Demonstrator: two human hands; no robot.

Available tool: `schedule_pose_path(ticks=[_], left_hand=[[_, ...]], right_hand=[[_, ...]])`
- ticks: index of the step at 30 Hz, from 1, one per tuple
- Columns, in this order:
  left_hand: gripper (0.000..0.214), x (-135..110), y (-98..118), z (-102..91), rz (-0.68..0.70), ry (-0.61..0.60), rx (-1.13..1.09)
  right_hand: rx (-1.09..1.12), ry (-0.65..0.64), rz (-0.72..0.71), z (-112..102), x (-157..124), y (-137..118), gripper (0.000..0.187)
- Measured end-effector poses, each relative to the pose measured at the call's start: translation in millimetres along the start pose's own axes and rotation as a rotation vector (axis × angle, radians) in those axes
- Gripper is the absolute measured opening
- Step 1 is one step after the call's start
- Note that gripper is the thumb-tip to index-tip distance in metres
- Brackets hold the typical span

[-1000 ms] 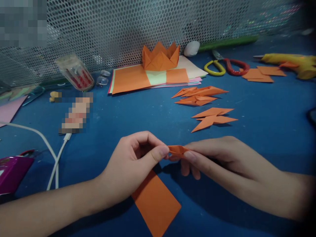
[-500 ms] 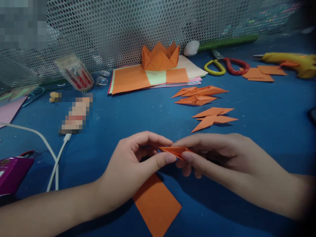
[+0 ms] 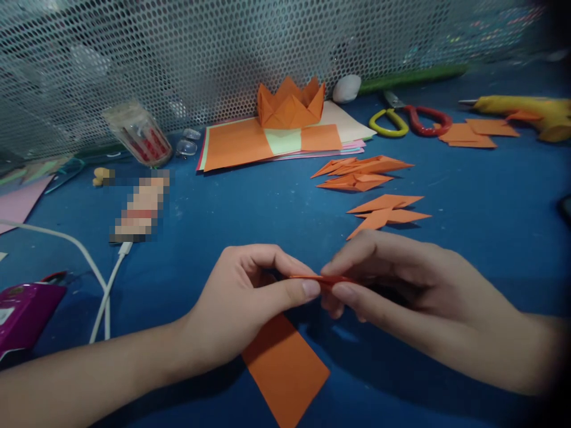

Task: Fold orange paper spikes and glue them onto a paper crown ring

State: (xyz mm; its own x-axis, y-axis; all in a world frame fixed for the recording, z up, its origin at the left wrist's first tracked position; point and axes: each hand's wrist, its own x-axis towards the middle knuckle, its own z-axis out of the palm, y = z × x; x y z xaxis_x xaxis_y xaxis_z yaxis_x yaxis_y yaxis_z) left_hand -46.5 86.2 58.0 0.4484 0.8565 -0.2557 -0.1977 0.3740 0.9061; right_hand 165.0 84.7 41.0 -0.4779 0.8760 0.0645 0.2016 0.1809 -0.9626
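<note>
My left hand [image 3: 247, 300] and my right hand [image 3: 401, 282] meet over the blue table [image 3: 250, 208], both pinched on a small folded orange paper piece [image 3: 319, 277], seen edge-on as a thin strip between thumbs and fingers. A flat orange paper rectangle [image 3: 285, 371] lies on the table just under my left wrist. Beyond my right hand lie two folded orange pointed pieces [image 3: 386, 211], and farther back a small pile of similar folded pieces [image 3: 359, 172].
At the back, an orange paper crown [image 3: 289, 104] stands on a stack of coloured sheets [image 3: 236, 145] before a mesh screen. Scissors [image 3: 408, 122], orange scraps [image 3: 477, 134] and a yellow glue gun [image 3: 530, 113] lie back right. A white cable [image 3: 104, 288], a purple object [image 3: 24, 312] and a jar [image 3: 138, 134] are left.
The folded orange piece has been pressed flatter between my fingers and now shows edge-on. My right hand has closed more over it; my left thumb slid along it.
</note>
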Motion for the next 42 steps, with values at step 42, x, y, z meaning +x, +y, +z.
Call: schedule_pose_path(ticks=[42], left_hand=[[0.016,-0.2,5.8,-10.8,0.037,-0.163,0.522]], right_hand=[[-0.450,-0.108,-0.648,-12.0,-3.8,17.8,0.020]])
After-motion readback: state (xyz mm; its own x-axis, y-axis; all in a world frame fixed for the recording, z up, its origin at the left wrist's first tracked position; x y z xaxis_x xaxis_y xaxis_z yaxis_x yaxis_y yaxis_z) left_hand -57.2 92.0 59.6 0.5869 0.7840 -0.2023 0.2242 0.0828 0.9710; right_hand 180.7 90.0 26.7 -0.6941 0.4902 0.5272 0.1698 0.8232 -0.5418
